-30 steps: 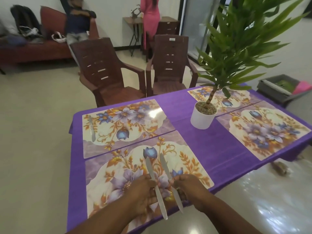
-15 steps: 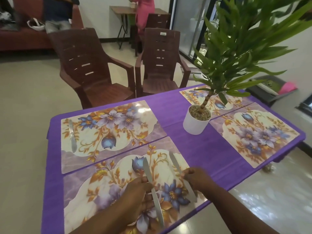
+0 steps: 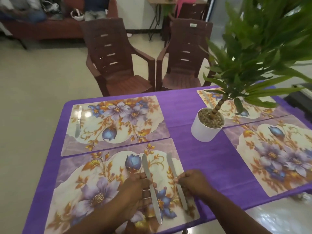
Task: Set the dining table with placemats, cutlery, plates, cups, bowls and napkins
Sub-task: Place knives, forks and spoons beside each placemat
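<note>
Compared with half a second earlier, the two held knives are spread a little further apart, and the right one is lower over the right edge of the near placemat [image 3: 104,186].

Left hand [image 3: 136,191]: fingers curled round a knife [image 3: 151,186], gripped at its middle, with its length running from far to near over the mat. Right hand [image 3: 194,182]: fingers curled, a second knife [image 3: 175,178] pinched at mid-length, its near end close to the mat's right corner; contact with the mat cannot be told.

A third knife [image 3: 78,121] is seen lying along the left edge of the far-left placemat [image 3: 118,122].

The table is covered by a purple cloth [image 3: 199,159]. A white pot [image 3: 205,129] with a green plant [image 3: 256,53] is placed right of centre, between the mats. Two more placemats are laid at the right: one far [image 3: 228,107], partly hidden by leaves, one near [image 3: 278,152].

Beyond the far edge two brown plastic chairs [image 3: 116,61] are set on a pale floor [image 3: 33,92].
</note>
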